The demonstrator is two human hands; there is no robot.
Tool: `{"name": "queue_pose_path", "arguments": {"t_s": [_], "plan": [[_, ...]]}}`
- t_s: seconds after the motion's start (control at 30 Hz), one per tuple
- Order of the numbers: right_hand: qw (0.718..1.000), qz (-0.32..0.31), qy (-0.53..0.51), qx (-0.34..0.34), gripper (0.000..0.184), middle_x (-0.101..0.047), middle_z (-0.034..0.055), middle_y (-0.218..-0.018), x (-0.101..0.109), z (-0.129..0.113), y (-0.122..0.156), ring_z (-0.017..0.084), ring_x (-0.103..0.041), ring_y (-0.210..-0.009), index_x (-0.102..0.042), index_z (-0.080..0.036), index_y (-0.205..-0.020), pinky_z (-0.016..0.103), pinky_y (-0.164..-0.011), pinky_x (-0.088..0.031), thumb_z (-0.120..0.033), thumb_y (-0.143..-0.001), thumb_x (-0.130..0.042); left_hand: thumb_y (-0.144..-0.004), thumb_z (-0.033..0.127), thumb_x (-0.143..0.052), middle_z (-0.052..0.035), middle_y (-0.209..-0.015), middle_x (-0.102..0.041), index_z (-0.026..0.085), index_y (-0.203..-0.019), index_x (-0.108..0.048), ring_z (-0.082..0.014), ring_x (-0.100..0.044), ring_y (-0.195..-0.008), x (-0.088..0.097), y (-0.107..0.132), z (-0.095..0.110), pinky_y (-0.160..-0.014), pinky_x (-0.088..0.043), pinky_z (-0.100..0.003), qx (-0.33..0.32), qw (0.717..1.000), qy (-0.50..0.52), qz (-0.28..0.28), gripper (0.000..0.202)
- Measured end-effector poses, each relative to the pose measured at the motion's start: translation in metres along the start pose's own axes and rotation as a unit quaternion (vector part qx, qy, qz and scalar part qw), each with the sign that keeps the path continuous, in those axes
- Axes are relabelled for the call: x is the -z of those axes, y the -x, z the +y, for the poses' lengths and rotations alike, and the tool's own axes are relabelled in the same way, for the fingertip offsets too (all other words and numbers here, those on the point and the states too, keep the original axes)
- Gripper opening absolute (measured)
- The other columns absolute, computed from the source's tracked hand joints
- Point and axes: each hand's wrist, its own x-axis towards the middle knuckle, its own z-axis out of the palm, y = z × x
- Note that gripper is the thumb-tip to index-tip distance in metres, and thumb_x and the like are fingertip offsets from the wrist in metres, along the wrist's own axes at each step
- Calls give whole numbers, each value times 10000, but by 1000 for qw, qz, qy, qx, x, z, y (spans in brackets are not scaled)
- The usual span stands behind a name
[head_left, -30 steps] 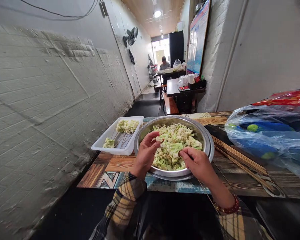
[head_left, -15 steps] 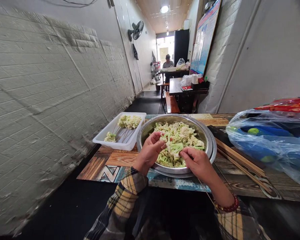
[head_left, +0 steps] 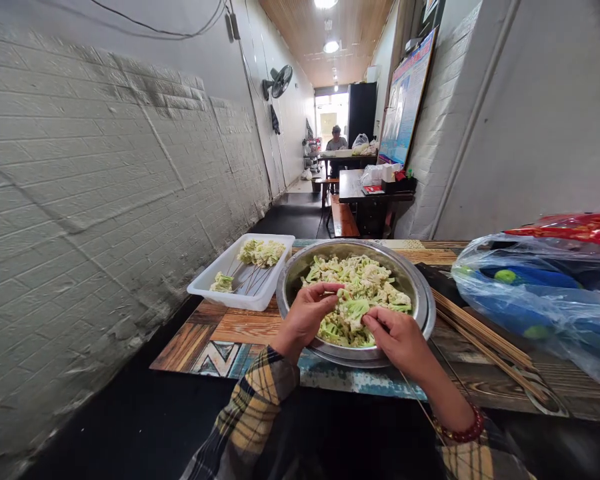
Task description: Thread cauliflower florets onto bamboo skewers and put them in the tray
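A wide metal bowl (head_left: 286,293) full of cut cauliflower (head_left: 365,275) stands before me on the patterned table. My right hand (head_left: 397,340) pinches a pale green cauliflower floret (head_left: 354,309) between thumb and forefinger over the bowl. A thin skewer (head_left: 416,393) slants out beneath this hand toward the wrist; its upper end is hidden. My left hand (head_left: 307,317) is closed, thumb and forefinger at the left edge of the floret. At the left, a white plastic tray (head_left: 215,297) holds skewered cauliflower (head_left: 261,252) and one separate skewered bunch (head_left: 223,283).
Bundled wooden skewers (head_left: 485,333) lie right of the bowl, with metal tongs (head_left: 547,397) beside them. A clear plastic bag (head_left: 530,307) with blue and green contents covers the right side. A brick-patterned wall (head_left: 90,200) runs along the left. Farther back, a person (head_left: 336,141) sits at another table.
The view has tilted up slightly, so things sit lower in the picture. My left fingers have shifted slightly against the floret, which stays in my right hand.
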Motion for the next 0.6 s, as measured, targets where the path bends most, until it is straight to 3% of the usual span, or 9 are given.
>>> {"name": "queue_pose_path", "arguments": {"t_s": [0.2, 0.33, 0.47, 0.6], "plan": [[1000, 0, -5, 2, 318, -536, -28, -563, 1, -2, 0, 134, -535, -566, -552, -200, -690, 241, -566, -340, -345, -937, -414, -641, 304, -770, -56, -808, -664, 146, -752, -689, -161, -591, -782, 2, -4, -5, -684, -428, -252, -55, 995, -87, -11, 209], [999, 29, -26, -5, 314, -539, -28, -554, 2, -3, 0, 136, -540, -571, -558, -198, -688, 242, -583, -356, -351, -930, -427, -655, 262, -738, -45, -853, -633, 157, -716, -679, -156, -556, -825, 3, -6, -8, -661, -418, -227, -140, 974, -163, 68, 135], [997, 58, -54, -20, 299, -534, -31, -523, 3, -3, 2, 137, -540, -544, -574, -196, -696, 240, -566, -370, -350, -915, -441, -680, 273, -719, 13, -688, -570, 162, -750, -635, -91, -477, -623, 3, -8, -9, -534, -366, -192, -119, 979, -123, 114, 155], [994, 69, -82, -26, 310, -505, -42, -481, 4, -2, 3, 129, -515, -491, -579, -194, -694, 236, -532, -376, -362, -913, -438, -643, 272, -742, 13, -720, -574, 161, -772, -622, -91, -496, -612, 1, -6, -5, -507, -426, -199, -89, 987, -41, 129, 209]]}}
